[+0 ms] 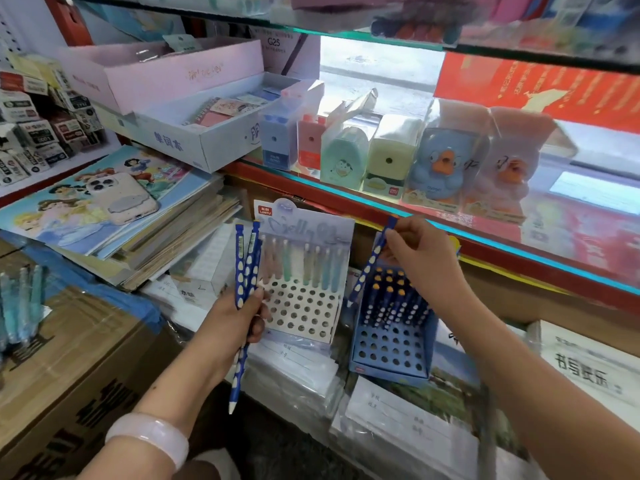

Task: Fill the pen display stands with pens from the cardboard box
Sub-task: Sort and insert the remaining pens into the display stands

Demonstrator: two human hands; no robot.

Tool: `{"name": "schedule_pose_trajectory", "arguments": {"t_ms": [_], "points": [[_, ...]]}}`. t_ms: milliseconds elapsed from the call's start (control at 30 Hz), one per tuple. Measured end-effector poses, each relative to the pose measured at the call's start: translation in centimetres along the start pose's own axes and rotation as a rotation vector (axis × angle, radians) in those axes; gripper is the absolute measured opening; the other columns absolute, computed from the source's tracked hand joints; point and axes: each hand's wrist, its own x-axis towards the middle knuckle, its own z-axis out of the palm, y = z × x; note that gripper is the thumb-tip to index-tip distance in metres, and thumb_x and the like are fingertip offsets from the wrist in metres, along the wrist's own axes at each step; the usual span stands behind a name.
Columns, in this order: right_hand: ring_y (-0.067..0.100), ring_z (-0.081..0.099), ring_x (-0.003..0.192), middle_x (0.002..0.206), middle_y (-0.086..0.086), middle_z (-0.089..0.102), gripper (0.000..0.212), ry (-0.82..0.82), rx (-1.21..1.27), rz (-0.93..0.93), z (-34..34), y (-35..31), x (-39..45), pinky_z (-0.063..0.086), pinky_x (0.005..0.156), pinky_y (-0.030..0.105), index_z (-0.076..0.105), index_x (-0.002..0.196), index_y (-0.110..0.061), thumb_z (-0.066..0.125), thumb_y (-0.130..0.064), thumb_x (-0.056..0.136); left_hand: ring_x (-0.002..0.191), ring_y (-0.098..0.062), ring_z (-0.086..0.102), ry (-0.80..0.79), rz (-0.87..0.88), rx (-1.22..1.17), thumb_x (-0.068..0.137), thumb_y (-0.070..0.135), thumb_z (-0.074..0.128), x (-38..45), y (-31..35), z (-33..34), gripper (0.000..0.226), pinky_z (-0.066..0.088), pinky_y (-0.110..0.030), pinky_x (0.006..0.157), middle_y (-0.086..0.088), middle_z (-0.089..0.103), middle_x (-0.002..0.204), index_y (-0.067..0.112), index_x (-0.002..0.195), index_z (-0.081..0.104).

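Observation:
My left hand (242, 315) grips a small bunch of blue pens with white dots (246, 265), upright, in front of a white display stand (304, 313). That stand holds a back row of pastel pens; its front holes are bare. My right hand (420, 259) pinches one blue dotted pen (370, 261), tilted, its tip just above the blue display stand (391, 348). The blue stand's rear rows carry several matching pens and its front rows of holes are bare. A cardboard box (69, 358) lies at lower left.
A red-edged glass shelf (450, 233) with boxed sharpeners hangs right above the stands. A phone (121, 197) lies on stacked picture books at left. Teal pens (20, 303) rest on the carton. Wrapped notebooks (398, 414) sit under the stands.

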Motion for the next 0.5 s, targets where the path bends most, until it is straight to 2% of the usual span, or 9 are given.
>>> {"name": "schedule_pose_trajectory", "arguments": {"t_ms": [100, 267, 400, 500], "points": [[0.02, 0.067, 0.078, 0.083, 0.003, 0.069, 0.004, 0.056, -0.169, -0.044, -2.7, 1.8, -1.5, 0.055, 0.079, 0.046, 0.059, 0.092, -0.018, 0.057, -0.02, 0.091, 0.052, -0.012, 0.04, -0.006, 0.025, -0.002, 0.098, 0.012, 0.039, -0.5, 0.1, 1.3, 0.019, 0.033, -0.023, 0.051, -0.004, 0.05, 0.065, 0.008, 0.089, 0.056], [0.024, 0.064, 0.075, 0.081, 0.007, 0.069, 0.014, 0.082, -0.384, -0.109, -4.3, 4.3, -3.4, 0.053, 0.07, 0.044, 0.058, 0.098, -0.01, 0.056, -0.022, 0.092, 0.055, -0.01, 0.044, -0.046, 0.031, 0.0, 0.098, 0.011, 0.041, -0.7, 0.1, 3.7, 0.02, 0.037, -0.021, 0.053, -0.003, 0.055, 0.067, 0.01, 0.09, 0.059], [0.029, 0.065, 0.084, 0.093, 0.013, 0.07, 0.02, 0.052, -0.409, -0.073, -3.9, 5.6, -4.0, 0.053, 0.075, 0.043, 0.058, 0.106, -0.004, 0.056, -0.019, 0.093, 0.056, -0.012, 0.045, -0.068, 0.022, 0.007, 0.097, 0.009, 0.042, -0.7, -0.4, 4.5, 0.02, 0.039, -0.017, 0.048, -0.005, 0.057, 0.069, 0.009, 0.091, 0.061], [0.028, 0.065, 0.088, 0.099, 0.013, 0.069, 0.023, 0.013, -0.411, -0.053, -3.3, 6.2, -4.2, 0.053, 0.075, 0.036, 0.057, 0.111, -0.005, 0.055, -0.019, 0.093, 0.058, -0.012, 0.046, -0.065, 0.021, 0.007, 0.097, 0.009, 0.042, -0.7, -0.4, 4.5, 0.019, 0.04, -0.016, 0.048, -0.005, 0.057, 0.07, 0.009, 0.092, 0.061]]}}
